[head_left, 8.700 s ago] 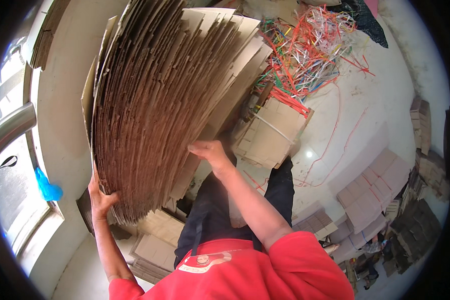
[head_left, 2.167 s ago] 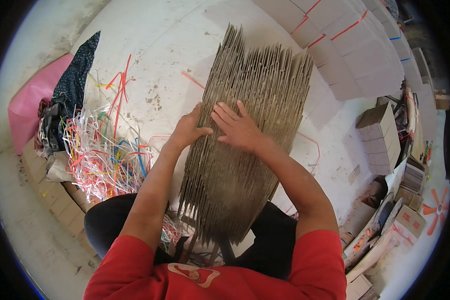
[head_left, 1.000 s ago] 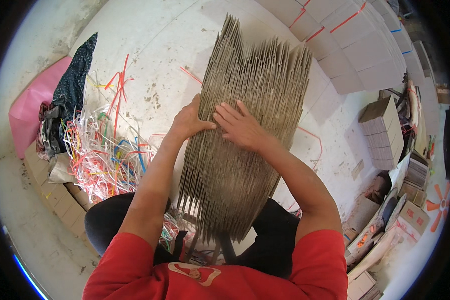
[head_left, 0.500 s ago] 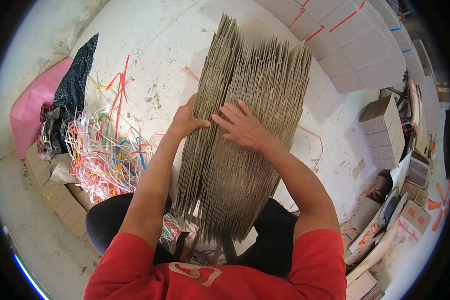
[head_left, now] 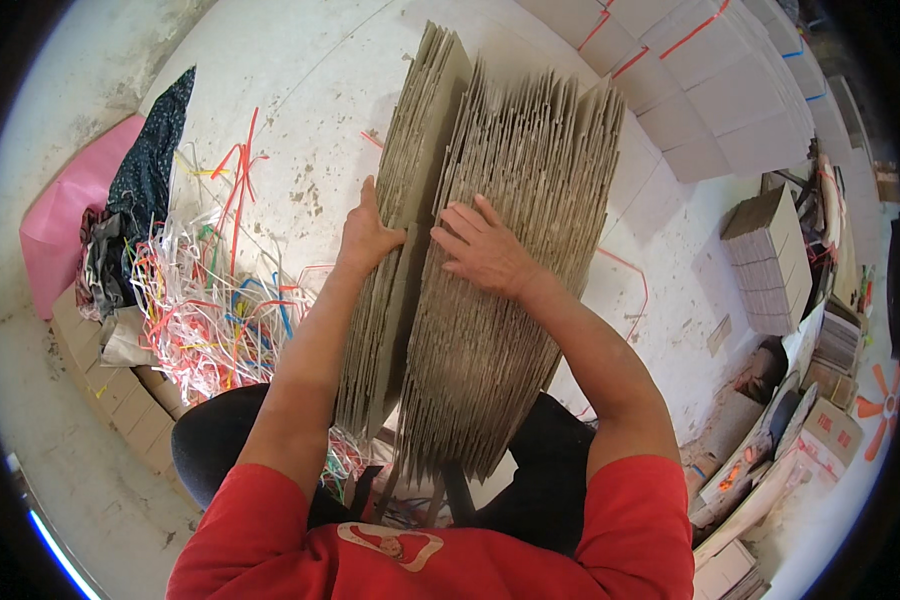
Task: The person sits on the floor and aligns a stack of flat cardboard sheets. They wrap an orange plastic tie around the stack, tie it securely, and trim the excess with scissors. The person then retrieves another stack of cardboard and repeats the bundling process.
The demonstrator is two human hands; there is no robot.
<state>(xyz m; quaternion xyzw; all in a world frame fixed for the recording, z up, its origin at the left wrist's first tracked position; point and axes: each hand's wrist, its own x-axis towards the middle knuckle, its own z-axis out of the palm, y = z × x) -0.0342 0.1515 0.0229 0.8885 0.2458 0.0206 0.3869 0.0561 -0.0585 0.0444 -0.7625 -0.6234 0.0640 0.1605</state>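
A long stack of grey-brown cardboard sheets stands on edge between my knees, split in two by a gap. My left hand (head_left: 368, 235) grips the narrower bundle of cardboard sheets (head_left: 415, 140), its thumb over the top edges and its fingers down the outer side, partly hidden. On the wider bundle of cardboard sheets (head_left: 535, 170), near the gap, my right hand (head_left: 483, 250) rests with its fingers apart on the upper edges. Both bundles slant, their far ends leaning to the right. What supports them underneath is mostly hidden.
A heap of tangled plastic straps (head_left: 215, 310) lies at left, beside a pink sheet (head_left: 75, 215) and dark cloth (head_left: 150, 150). Strapped cardboard stacks (head_left: 710, 90) stand at far right. Another cardboard stack (head_left: 770, 260) is at right, with a cardboard box (head_left: 828, 435) nearer.
My left hand has shifted the narrower bundle left, away from the wider one. The gap between them is wider, baring a flat sheet face. My right hand has barely moved.
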